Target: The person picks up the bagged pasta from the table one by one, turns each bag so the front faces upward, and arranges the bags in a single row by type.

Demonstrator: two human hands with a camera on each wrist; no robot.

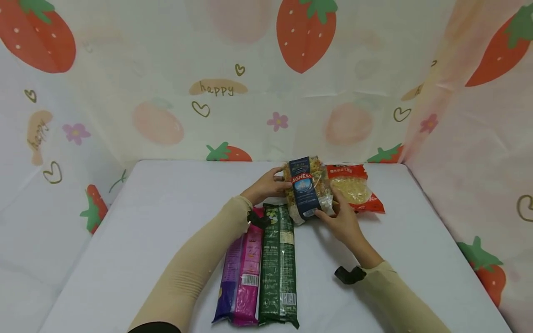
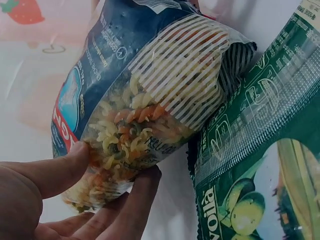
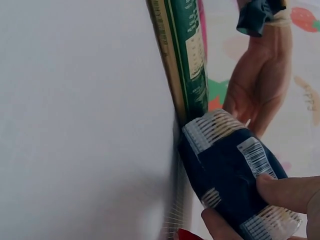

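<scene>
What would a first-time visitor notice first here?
Probably the pasta bag, held between the left hand and right hand near the far edge of the white table. A red bag lies just right of it; nearer the camera, a green pack and pink-purple pack lie side by side.

Left sleeve [image 1: 204, 259] from here: plain beige, long, fine creases along the forearm. Right sleeve [image 1: 395, 296]: same beige. Small black chunky unit on each wrist, left unit [image 1: 259, 219] and right unit [image 1: 350, 275]. Black rounded edge [image 1: 155, 328] over left sleeve, toward the elbow.
</scene>
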